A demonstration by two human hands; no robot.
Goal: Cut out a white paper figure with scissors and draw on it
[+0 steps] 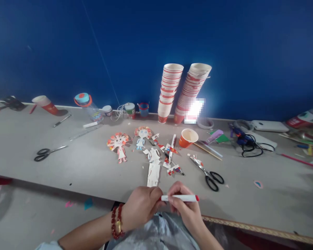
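Note:
A white marker with red ends (pixel 185 198) lies level between my hands at the table's front edge. My right hand (pixel 184 205) pinches its barrel. My left hand (pixel 143 205), with a red bead bracelet on the wrist, is closed around the marker's left, red end. Just beyond my hands lies a strip of white paper cut-outs (pixel 153 170). Farther back are two paper dolls cut from cups, one in a pink dress (pixel 121 151) and one in a blue and white dress (pixel 140 142). Printed paper scraps (pixel 174 169) and pens lie beside the strip.
Black-handled scissors (pixel 208 175) lie at right, another pair (pixel 48 152) at left. An orange paper cup (pixel 188 138) stands mid-table. Two tall cup stacks (pixel 169 92) lean near the blue wall (pixel 67 41). A glue gun (pixel 241 137) with its cord lies to the right.

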